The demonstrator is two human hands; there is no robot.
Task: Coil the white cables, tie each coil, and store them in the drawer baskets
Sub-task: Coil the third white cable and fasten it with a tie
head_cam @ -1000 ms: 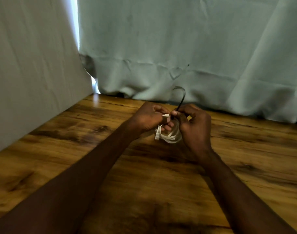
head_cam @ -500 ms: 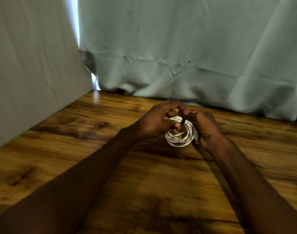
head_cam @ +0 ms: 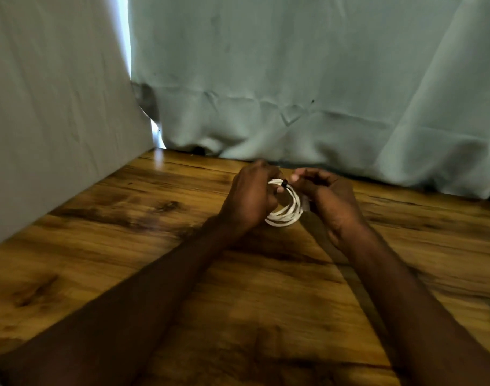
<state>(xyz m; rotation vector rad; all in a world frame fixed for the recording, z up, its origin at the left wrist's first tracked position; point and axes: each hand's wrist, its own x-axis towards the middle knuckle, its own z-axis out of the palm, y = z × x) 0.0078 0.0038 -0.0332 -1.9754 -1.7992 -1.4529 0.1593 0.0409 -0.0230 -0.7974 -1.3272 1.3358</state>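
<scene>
Near the counter's (head_cam: pixel 126 246) far edge, the white cable coil (head_cam: pixel 287 211) sits between both hands, black tie (head_cam: pixel 284 184) on top. Left hand (head_cam: pixel 250 199) grips the coil; right hand (head_cam: pixel 326 195) pinches near the tie. If that tie is loose, the loops could spring apart.

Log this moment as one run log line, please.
stage: tying coil | left hand: holds white cable coil | right hand: pinches at black tie | coil above wooden table | drawer baskets: unseen
</scene>
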